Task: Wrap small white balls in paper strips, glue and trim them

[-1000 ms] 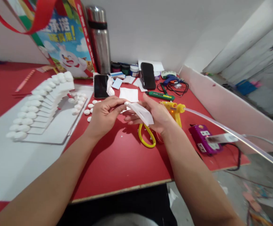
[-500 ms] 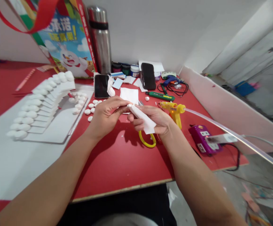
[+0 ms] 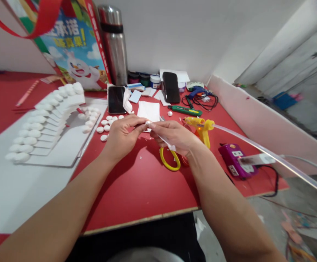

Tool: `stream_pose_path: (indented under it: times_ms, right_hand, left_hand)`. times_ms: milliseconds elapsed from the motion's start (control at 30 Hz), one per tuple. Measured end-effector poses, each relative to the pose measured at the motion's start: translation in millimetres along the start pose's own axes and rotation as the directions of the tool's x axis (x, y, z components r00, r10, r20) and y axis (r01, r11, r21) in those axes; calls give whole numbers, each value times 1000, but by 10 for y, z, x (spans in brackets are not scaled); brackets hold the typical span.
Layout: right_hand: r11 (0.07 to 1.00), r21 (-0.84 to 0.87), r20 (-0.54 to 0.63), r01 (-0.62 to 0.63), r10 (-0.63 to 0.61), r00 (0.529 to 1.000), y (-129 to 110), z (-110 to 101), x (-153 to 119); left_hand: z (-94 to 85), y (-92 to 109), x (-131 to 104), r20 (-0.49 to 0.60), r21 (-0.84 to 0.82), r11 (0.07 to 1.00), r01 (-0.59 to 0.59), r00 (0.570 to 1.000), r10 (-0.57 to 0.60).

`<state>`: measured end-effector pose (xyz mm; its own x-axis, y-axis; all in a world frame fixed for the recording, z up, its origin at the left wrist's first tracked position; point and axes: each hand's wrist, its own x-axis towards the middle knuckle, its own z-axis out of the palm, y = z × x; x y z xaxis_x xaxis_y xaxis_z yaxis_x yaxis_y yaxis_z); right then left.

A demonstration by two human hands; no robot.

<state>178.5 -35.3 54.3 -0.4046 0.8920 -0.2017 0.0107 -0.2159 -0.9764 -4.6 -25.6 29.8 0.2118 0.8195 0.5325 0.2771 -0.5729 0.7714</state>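
My left hand and my right hand meet above the middle of the table, both with fingers pinched. Between the fingertips is the small, rounded white end of a piece of white paper; its loose tail hangs below my right fingers, seen almost edge-on. Whether anything is wrapped inside cannot be seen. Several white oval pieces lie just left of my left hand. Under my right hand sits the yellow handle of a pair of scissors, partly covered. A white square sheet lies behind the fingertips.
On the left, a stepped white card model carries rows of white ovals. A yellow glue gun with a long clear stick and a purple power socket are at right. Behind stand a steel flask, a phone and a green cutter.
The white paper has turned in my fingers, from its broad face showing to a narrow edge. My right fingers have closed further over it, and both hands stay together.
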Motion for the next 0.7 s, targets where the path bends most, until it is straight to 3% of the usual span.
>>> stream_pose_path:
  times_ms: [100, 233, 333, 433, 567, 700]
  right_hand:
    - [935, -329, -106, 134, -178, 978, 61, 43, 27]
    - [642, -738, -163, 208, -468, 869, 129, 127, 47]
    - [474, -862, -139, 180, -563, 815, 154, 194, 37]
    - [452, -865, -92, 220, -572, 815, 153, 233, 21]
    - [487, -834, -96, 259, -590, 801, 138, 248, 5]
    - [537, -802, -149, 263, -605, 782, 136, 238, 4]
  left_hand:
    - [29, -26, -11, -13, -35, 996, 78, 997, -79]
    - [76, -42, -34, -47, -65, 987, 146, 988, -149]
    - [104, -16, -54, -99, 8, 996, 89, 991, -88]
    - [115, 27, -70, -120, 158, 986, -44, 991, 63]
    - [123, 47, -77, -97, 376, 906, -193, 965, 245]
    - [128, 29, -71, -70, 411, 872, -267, 944, 322]
